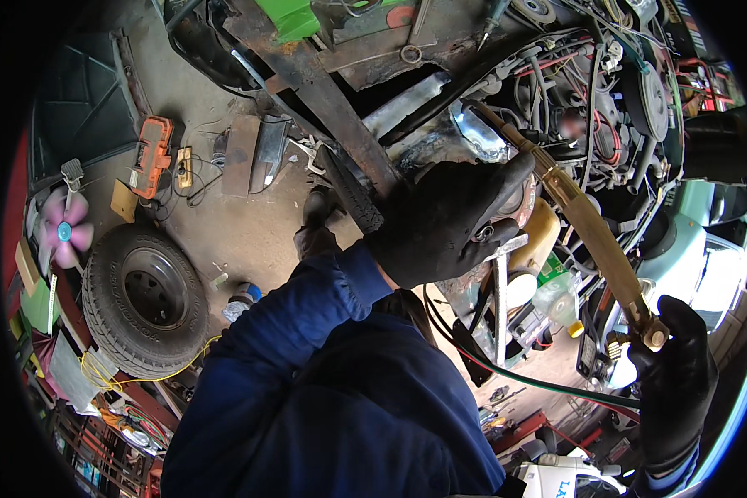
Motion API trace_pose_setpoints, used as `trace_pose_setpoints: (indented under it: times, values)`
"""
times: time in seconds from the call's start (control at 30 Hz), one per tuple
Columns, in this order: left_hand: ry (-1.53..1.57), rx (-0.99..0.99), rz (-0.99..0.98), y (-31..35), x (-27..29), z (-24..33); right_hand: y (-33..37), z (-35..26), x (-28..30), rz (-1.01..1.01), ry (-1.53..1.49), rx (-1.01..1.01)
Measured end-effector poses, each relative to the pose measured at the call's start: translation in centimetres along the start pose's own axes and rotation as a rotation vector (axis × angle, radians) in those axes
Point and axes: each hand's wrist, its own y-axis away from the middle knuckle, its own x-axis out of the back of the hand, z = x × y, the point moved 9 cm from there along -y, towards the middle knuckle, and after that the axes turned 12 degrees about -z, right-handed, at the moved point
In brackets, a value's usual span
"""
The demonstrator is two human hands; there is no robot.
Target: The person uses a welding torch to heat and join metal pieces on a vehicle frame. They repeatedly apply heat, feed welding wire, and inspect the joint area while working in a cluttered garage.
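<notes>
Brass torch [593,228], held before an engine

Engine [548,87]: lay beyond the torch. Right hand [676,378]: fingers gripped its rear end. Left hand [448,220]: fingers curled by its front half; what they enclosed could not be told. Torch: long, dull gold, slanted, narrowed forward. Room: floor [249,232] stretched leftward; rusty beam [332,108] ended just beside the left hand.

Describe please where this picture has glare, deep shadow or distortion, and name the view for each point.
Head view: strong glare washes out part of the pale green car; head view: the black-gloved left hand and right hand are so dark that little detail shows; head view: the fisheye bends straight edges near the black round rim.
</notes>
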Motion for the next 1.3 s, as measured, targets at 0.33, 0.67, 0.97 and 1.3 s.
trace_pose_setpoints:
  times: [0.33,0.67,0.97,1.3]
  values:
    - [-0.190,-0.012,0.124,0.6,-0.4,-0.5,-1.9,-0.3,-1.5,0.006,0.368,0.278]
    - [-0.205,0.028,0.070,0.8,-1.0,-0.6,-1.6,2.3,-0.7,-0.037,0.148,0.123]
    - [-0.094,-0.023,0.095,0.9,-0.7,-0.6,-0.5,-0.7,2.7,-0.020,0.047,0.026]
    - [0.025,-0.095,0.155,1.0,1.0,-0.2,0.2,-8.4,2.7,-0.098,0.413,-0.026]
